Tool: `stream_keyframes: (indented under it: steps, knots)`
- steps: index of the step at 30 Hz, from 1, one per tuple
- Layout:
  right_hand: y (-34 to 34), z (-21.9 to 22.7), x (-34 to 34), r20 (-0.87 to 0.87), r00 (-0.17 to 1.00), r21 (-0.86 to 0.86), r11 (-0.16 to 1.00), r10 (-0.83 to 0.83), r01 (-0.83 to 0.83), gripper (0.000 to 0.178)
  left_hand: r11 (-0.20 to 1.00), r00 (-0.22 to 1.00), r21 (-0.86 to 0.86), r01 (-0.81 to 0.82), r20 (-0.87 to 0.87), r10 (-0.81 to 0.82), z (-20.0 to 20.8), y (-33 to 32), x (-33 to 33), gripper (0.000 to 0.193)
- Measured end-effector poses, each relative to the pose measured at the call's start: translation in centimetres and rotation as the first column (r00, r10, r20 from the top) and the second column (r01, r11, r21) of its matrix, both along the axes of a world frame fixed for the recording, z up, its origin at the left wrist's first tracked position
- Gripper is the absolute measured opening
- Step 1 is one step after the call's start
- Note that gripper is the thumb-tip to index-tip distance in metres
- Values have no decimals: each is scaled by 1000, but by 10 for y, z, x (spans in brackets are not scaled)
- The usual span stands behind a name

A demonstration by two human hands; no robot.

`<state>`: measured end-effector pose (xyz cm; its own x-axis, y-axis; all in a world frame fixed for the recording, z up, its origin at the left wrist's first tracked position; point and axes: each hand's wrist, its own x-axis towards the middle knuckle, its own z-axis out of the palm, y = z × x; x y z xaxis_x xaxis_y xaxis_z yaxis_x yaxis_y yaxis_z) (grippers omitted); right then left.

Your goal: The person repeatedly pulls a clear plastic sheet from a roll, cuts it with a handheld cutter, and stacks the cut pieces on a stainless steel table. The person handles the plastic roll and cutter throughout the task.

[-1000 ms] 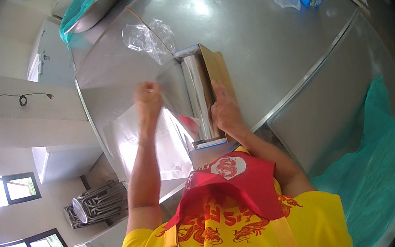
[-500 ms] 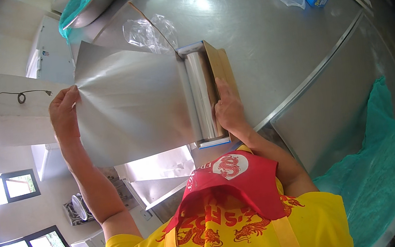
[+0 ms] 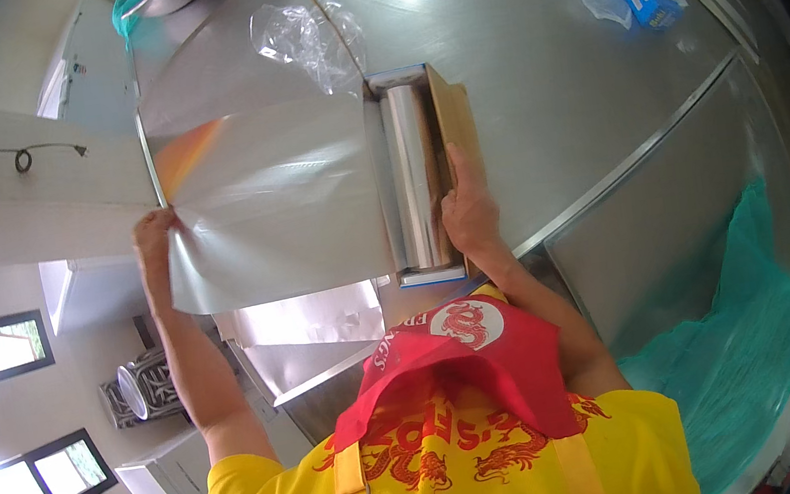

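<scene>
- Head view: foil sheet (image 3: 277, 198) spans from box (image 3: 457, 117) toward nine o'clock, left hand (image 3: 155, 236) pinching its outer edge.
- It seems light, limp, easily torn; best held near both corners.
- Right hand (image 3: 472, 219) touches the box's three-o'clock side; cannot tell whether gripping.

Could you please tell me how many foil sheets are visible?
2: an upper sheet spans from the roll to the left hand; a lower sheet lies on the metal table, nearer the person. More may be hidden beneath.
</scene>
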<state>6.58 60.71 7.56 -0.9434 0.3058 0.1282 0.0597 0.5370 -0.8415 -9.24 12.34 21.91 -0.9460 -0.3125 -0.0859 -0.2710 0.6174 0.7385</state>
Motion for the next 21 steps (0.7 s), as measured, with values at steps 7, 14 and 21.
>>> stream_keyframes:
  steps: [7, 14, 21]
  knots:
    - [-1, 1, -3, 62, 998, 32, 999, 1, -3, 70, 946, 939, -16, -324, 119, 324, -161, -88, 83, 17]
    - [0, 2, -6, 49, 998, 79, 996, 41, -44, 68, 887, 927, -294, -357, 8, 376, -166, -72, 119, 24]
    - [-1, 1, -7, 28, 999, 98, 994, 45, -48, 68, 545, 925, -755, -365, -229, 303, -157, -21, 116, 32]
